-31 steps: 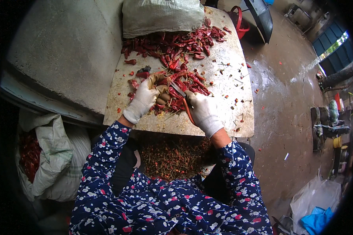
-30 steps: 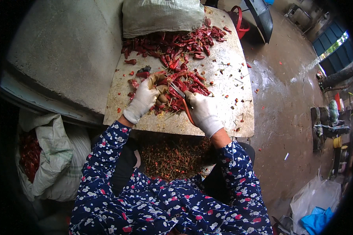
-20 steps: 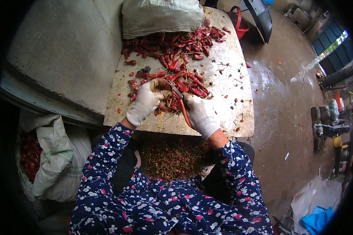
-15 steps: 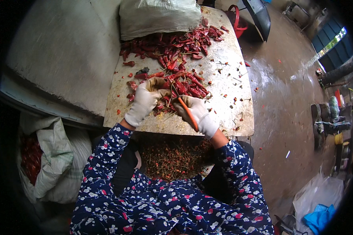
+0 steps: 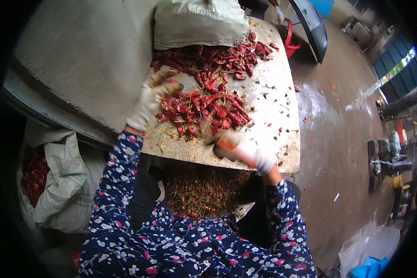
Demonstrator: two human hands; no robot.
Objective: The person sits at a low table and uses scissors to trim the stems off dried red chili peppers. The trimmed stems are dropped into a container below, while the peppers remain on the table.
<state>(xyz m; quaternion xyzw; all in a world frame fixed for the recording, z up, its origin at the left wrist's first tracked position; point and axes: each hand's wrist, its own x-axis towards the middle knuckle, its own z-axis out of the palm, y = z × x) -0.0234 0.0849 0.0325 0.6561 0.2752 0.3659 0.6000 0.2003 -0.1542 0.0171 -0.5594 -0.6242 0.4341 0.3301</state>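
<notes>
My left hand (image 5: 154, 98), in a white glove with brown-stained fingers, is over the left edge of the table, its fingers apart and nothing visible in them. Just to its right lies the near pile of dried red chillies (image 5: 206, 110). My right hand (image 5: 245, 150), gloved alike and smeared by motion, is at the table's near edge. It is closed around an orange-handled tool (image 5: 228, 143); its blade is too blurred to make out. A larger heap of red chillies (image 5: 208, 60) lies farther back on the pale tabletop (image 5: 278, 129).
A white woven sack (image 5: 201, 25) stands behind the heap. Cut stems (image 5: 204, 190) fill a space below the table's near edge. Another sack (image 5: 62, 180) of chillies stands at left. At right are a red bucket (image 5: 292, 44), an umbrella (image 5: 312, 30) and another person's gloved hand (image 5: 279, 15).
My hands have parted: the left moved up and left off the chillies, the right back toward the near edge with the tool. Another person's gloved hand has appeared near the bucket.
</notes>
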